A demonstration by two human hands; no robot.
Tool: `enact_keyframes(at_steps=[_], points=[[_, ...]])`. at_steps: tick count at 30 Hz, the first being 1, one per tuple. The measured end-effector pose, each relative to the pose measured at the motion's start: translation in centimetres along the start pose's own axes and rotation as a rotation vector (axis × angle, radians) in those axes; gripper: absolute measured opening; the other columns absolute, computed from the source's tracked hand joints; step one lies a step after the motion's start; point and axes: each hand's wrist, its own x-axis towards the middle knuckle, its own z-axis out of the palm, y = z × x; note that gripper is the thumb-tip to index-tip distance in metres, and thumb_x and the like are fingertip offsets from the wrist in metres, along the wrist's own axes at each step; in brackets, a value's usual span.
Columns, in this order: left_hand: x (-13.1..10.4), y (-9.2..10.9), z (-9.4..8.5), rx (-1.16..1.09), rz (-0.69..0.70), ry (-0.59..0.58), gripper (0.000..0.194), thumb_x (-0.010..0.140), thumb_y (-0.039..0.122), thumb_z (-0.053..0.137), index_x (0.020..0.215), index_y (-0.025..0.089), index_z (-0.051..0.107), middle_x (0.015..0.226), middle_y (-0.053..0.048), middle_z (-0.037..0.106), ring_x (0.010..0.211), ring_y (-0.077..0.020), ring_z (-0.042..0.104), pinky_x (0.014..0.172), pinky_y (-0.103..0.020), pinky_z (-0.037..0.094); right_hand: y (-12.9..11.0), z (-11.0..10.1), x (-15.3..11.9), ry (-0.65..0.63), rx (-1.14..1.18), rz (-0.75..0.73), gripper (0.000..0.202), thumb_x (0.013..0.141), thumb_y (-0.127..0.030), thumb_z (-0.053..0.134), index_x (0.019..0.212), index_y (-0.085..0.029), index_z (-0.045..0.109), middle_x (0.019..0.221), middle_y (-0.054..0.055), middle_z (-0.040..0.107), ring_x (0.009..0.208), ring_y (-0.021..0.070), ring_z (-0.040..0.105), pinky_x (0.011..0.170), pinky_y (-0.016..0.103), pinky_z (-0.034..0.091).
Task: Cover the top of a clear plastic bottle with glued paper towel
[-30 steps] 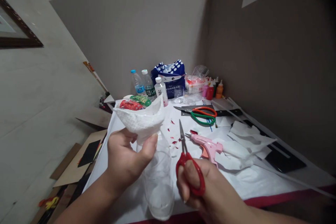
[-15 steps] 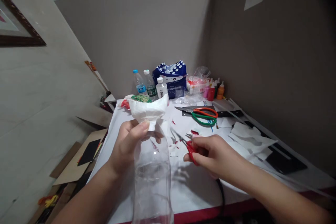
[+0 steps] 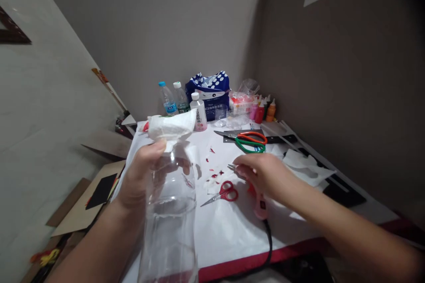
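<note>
My left hand [image 3: 141,166] is closed round the upper part of a large clear plastic bottle [image 3: 171,230] in front of me. A white cloth-like or paper piece [image 3: 172,124] flares out at the bottle's top, under my thumb. My right hand [image 3: 262,172] is wrapped over the body of a pink glue gun [image 3: 261,208], whose metal tip points left and whose black cord runs down past the table edge. Between the hands, small red-handled scissors [image 3: 228,191] lie on the white table cover [image 3: 219,230], beside several red scraps [image 3: 215,176].
Large scissors [image 3: 250,141] with orange and green handles lie farther back. Behind them stand small bottles [image 3: 199,112], a blue bag [image 3: 212,97] and paint bottles [image 3: 260,112]. White sheets [image 3: 305,166] lie at right; cardboard [image 3: 89,199] is at left.
My right hand has let go of the red-handled scissors, which now lie on the table, and has taken hold of the glue gun. My left hand still holds the bottle. The view has shifted.
</note>
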Motion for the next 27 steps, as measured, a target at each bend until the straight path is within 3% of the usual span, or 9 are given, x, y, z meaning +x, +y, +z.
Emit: enact_keyframes(at_steps=[5,9,12,14,16,18,20,22,27], points=[[0.3,0.1,0.2,-0.007,-0.008,0.057,0.018,0.07,0.03,0.06,0.073,0.019,0.074,0.064,-0.003,0.068,0.055,-0.0178,0.063,0.052,-0.029,0.054,2.4,-2.4,-1.7,0.187,-0.116,0.046,0.02,0.089,-0.027,0.051,0.082,-0.018,0.067,0.072,0.006,0.068,0.062,0.0165,0.056,0.059,0.027,0.035],[0.5,-0.9,0.0,0.049,-0.037,-0.034,0.024,0.077,0.033,0.057,0.069,0.017,0.074,0.063,-0.005,0.068,0.059,-0.0181,0.064,0.055,-0.027,0.053,1.3,-1.4,-3.5,0.009,0.188,0.116,0.029,0.092,-0.035,0.05,0.077,-0.017,0.068,0.071,0.006,0.068,0.062,0.0168,0.058,0.058,0.028,0.04],[0.3,-1.7,0.0,0.11,-0.092,-0.13,0.029,0.081,0.035,0.055,0.067,0.016,0.072,0.063,-0.006,0.068,0.061,-0.0183,0.064,0.058,-0.027,0.053,-1.0,-0.5,-3.8,-0.099,0.559,0.164,0.032,0.088,-0.042,0.058,0.108,-0.02,0.069,0.108,0.009,0.07,0.082,0.0198,0.064,0.069,0.031,0.048],[0.0,-2.0,0.3,0.112,-0.107,-0.159,0.028,0.081,0.037,0.057,0.071,0.016,0.073,0.066,-0.005,0.069,0.062,-0.0179,0.064,0.059,-0.027,0.052,-2.6,-0.2,-3.2,-0.102,0.686,0.14,0.055,0.081,-0.043,0.068,0.132,-0.028,0.056,0.136,0.008,0.056,0.103,0.023,0.061,0.083,0.034,0.049],[-0.4,-2.1,0.6,0.097,-0.101,-0.176,0.026,0.08,0.037,0.059,0.081,0.016,0.074,0.073,-0.005,0.071,0.064,-0.018,0.064,0.06,-0.028,0.052,-4.0,-0.3,-2.2,-0.141,0.803,0.14,0.069,0.077,-0.045,0.072,0.139,-0.031,0.047,0.145,0.006,0.047,0.114,0.0239,0.056,0.089,0.034,0.047],[-0.7,-2.1,0.6,0.095,-0.082,-0.194,0.027,0.079,0.037,0.061,0.088,0.016,0.074,0.077,-0.005,0.072,0.064,-0.0181,0.063,0.061,-0.029,0.051,-5.1,-0.5,-1.0,-0.208,0.947,0.132,0.063,0.077,-0.047,0.072,0.133,-0.029,0.052,0.137,0.006,0.054,0.109,0.0221,0.057,0.079,0.029,0.048],[-0.8,-2.0,0.4,0.115,-0.061,-0.228,0.028,0.08,0.038,0.06,0.087,0.014,0.074,0.074,-0.006,0.071,0.064,-0.0181,0.062,0.062,-0.029,0.05,-5.9,-0.6,-0.1,-0.256,1.046,0.11,0.043,0.076,-0.047,0.072,0.112,-0.024,0.063,0.109,0.005,0.066,0.088,0.0177,0.061,0.061,0.023,0.045],[-0.8,-1.9,0.0,0.145,-0.038,-0.258,0.03,0.08,0.039,0.059,0.081,0.012,0.074,0.069,-0.007,0.069,0.064,-0.0189,0.061,0.062,-0.03,0.049,-6.4,-0.5,0.4,-0.248,1.096,0.126,0.03,0.077,-0.046,0.072,0.087,-0.021,0.062,0.078,0.001,0.063,0.064,0.012,0.053,0.049,0.021,0.035],[-0.8,-1.8,-0.5,0.191,-0.037,-0.308,0.034,0.081,0.041,0.059,0.082,0.011,0.074,0.075,-0.009,0.069,0.069,-0.0209,0.061,0.068,-0.033,0.049,-6.5,0.3,0.2,-0.148,1.233,0.115,0.028,0.081,-0.041,0.069,0.076,-0.018,0.053,0.071,-0.001,0.056,0.062,0.011,0.048,0.055,0.023,0.034]])
